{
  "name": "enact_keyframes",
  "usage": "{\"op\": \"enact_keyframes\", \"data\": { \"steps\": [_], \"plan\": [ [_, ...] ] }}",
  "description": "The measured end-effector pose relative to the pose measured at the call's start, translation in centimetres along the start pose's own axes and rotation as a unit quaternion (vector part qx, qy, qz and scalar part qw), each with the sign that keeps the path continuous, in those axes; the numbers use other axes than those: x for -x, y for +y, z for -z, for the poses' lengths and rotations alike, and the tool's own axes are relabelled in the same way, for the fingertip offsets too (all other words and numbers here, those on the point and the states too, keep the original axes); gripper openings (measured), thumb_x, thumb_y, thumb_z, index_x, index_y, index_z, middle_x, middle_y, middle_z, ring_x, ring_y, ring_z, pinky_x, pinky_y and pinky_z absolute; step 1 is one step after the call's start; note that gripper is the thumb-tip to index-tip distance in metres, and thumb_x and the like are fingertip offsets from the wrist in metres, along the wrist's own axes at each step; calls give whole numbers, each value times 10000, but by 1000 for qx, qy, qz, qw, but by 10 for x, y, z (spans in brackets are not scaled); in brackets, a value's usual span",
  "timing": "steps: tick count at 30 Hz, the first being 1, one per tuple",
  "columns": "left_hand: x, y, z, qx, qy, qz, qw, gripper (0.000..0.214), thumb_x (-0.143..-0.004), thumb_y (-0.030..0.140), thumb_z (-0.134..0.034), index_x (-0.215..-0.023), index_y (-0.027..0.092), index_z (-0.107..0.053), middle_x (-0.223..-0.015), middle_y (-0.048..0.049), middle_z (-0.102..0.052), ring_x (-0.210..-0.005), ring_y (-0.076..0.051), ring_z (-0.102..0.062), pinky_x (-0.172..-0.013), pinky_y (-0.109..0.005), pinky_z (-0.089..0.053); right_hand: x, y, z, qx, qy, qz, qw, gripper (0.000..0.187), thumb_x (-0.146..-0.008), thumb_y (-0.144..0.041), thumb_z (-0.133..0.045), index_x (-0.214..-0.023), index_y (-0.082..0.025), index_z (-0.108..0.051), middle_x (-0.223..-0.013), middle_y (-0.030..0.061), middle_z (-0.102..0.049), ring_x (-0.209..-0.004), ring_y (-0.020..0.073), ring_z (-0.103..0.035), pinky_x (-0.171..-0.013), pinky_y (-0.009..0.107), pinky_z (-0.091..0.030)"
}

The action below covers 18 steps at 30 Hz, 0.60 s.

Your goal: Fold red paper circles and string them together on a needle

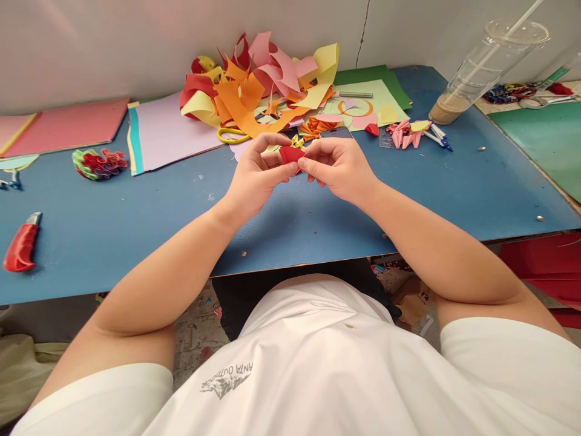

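A small red paper piece [292, 155] is pinched between my two hands above the blue table. My left hand [256, 169] grips its left side between thumb and fingers. On the other side, the thumb and fingertips of my right hand [338, 166] close on its right edge. Part of the paper is hidden behind the fingers, so its full shape does not show. Just behind the hands lie folded orange paper pieces [318, 126], a small yellow paper piece [298, 142], a dark phone [336, 132] and yellow-handled scissors [232, 134].
Paper scraps [240, 91] heap up against the wall. Coloured sheets [177, 130] and a ruffled paper flower [98, 163] lie left, with a red utility knife [22, 245] nearer the edge. Rightward are folded pink pieces [403, 133], pens [440, 138] and a tall plastic cup [476, 72] with a straw.
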<state>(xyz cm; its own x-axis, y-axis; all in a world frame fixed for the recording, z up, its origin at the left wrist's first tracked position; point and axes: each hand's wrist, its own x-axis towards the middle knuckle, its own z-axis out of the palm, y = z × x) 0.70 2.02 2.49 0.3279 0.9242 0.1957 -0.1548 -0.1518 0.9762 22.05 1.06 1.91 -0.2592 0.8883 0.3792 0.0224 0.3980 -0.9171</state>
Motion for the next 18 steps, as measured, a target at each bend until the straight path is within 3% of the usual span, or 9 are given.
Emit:
{"op": "enact_keyframes", "data": {
  "steps": [7, 13, 18],
  "plan": [
    [1, 1, 0, 7, 6, 4, 1000, 620, -648, 321, -1144, -1085, 294, -706, -881, 28, -844, -847, -202, -838, -718, -319, -627, 1, 1, -2, 4, 4, 15, 1000, 440, -957, -610, -995, -929, -218, -797, -871, 34, -774, -752, 168, -701, -676, 321, -670],
    [-1, 3, 2, 20, -6, 26, 999, 653, -604, 283, -1163, -1072, 285, -708, -835, 42, -801, -799, -176, -800, -717, -308, -624, 0, 4, -5, -17, 20, 8, 1000, 618, -826, -802, -1038, -858, -231, -804, -803, 19, -740, -672, 160, -652, -636, 339, -652],
    [-3, 3, 5, 9, -17, 47, 999, 617, -634, 265, -1134, -1075, 271, -704, -788, 45, -735, -702, -158, -735, -696, -331, -613, 0, 6, -3, -15, 11, -4, 1000, 597, -832, -772, -1042, -877, -227, -803, -824, 24, -737, -686, 161, -655, -621, 335, -633]
  ]
}}
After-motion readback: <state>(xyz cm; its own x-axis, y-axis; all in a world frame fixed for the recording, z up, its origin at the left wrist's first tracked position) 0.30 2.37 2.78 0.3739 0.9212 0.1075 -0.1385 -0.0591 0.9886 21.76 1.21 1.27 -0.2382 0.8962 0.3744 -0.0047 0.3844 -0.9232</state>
